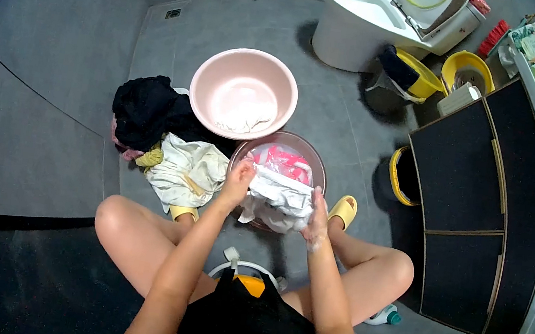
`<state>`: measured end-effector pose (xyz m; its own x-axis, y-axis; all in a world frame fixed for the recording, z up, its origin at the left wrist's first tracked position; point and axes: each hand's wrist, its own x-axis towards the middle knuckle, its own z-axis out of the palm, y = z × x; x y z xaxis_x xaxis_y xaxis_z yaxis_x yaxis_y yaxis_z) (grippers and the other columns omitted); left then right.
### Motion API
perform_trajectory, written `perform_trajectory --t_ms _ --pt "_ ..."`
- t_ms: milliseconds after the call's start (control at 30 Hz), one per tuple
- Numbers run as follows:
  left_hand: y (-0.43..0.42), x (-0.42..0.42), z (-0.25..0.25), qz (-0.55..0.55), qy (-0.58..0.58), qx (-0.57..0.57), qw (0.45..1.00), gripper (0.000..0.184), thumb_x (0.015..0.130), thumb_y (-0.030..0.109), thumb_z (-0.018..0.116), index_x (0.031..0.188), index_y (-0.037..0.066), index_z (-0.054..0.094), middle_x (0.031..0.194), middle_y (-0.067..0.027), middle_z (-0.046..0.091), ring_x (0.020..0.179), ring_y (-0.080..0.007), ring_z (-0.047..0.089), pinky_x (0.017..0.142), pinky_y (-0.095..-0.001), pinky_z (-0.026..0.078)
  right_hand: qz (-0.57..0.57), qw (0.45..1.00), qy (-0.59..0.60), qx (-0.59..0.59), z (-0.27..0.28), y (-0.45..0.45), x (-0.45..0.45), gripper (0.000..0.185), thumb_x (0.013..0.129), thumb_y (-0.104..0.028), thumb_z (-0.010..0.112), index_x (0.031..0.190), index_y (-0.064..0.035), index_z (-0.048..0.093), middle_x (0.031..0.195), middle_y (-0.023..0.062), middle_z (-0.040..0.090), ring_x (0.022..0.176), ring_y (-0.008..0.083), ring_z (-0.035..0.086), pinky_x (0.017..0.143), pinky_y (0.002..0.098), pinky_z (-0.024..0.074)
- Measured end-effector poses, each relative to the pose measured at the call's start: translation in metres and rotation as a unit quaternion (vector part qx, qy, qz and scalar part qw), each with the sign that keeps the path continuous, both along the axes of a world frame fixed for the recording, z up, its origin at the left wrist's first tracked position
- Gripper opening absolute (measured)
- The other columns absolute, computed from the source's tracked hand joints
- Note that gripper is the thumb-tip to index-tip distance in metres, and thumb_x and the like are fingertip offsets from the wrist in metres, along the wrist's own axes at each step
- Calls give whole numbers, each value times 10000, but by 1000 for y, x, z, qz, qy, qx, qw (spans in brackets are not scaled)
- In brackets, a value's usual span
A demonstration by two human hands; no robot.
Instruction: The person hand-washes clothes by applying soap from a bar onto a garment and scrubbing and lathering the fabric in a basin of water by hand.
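A wet white garment [283, 193] is stretched between my two hands, above a mauve basin [324, 168]. My left hand [239, 180] grips its left edge with closed fingers. On the other side, my right hand [317, 218] is closed on its right edge, with suds on the palm and wrist. Pink-and-white cloth [282, 162] lies in the basin behind the garment. The garment's lower folds hang over the basin's near side and hide part of it. Just beyond stands a pale pink basin [248, 62] with a small white cloth [246, 123] at its bottom.
Left of the basins lies a heap of black clothes [152, 110] and a white garment [189, 166]. A toilet [351, 32], a yellow-rimmed bin [402, 179] and a dark cabinet [463, 187] stand to the right. A bottle [384, 316] lies near my right leg.
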<state>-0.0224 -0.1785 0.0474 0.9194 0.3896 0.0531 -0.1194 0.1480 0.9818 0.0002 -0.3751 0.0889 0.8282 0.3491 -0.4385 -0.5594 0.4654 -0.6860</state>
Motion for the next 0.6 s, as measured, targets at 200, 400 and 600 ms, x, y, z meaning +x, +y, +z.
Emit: perform_trajectory --t_ms 200,400,600 --pt "-43 -7 42 72 12 -36 997 50 797 69 527 838 45 512 621 -18 511 570 -121 495 540 -259 416 -6 991 126 -46 2 30 -17 270 836 -200 516 1036 -18 521 965 86 585 835 217 593 732 345 489" --pt "-75 -27 52 20 -201 467 861 264 702 198 633 499 93 501 465 -76 450 418 -247 481 397 -363 368 -18 998 -7 -56 -51 41 -45 311 855 -325 484 1003 -54 520 757 26 540 639 105 533 582 245 451" --pt "-82 -28 68 69 -140 477 865 294 719 134 595 470 45 466 465 -127 454 399 -279 463 389 -369 339 -5 984 147 -104 10 57 -33 211 849 -285 480 842 -85 547 713 26 549 638 141 540 533 267 443"
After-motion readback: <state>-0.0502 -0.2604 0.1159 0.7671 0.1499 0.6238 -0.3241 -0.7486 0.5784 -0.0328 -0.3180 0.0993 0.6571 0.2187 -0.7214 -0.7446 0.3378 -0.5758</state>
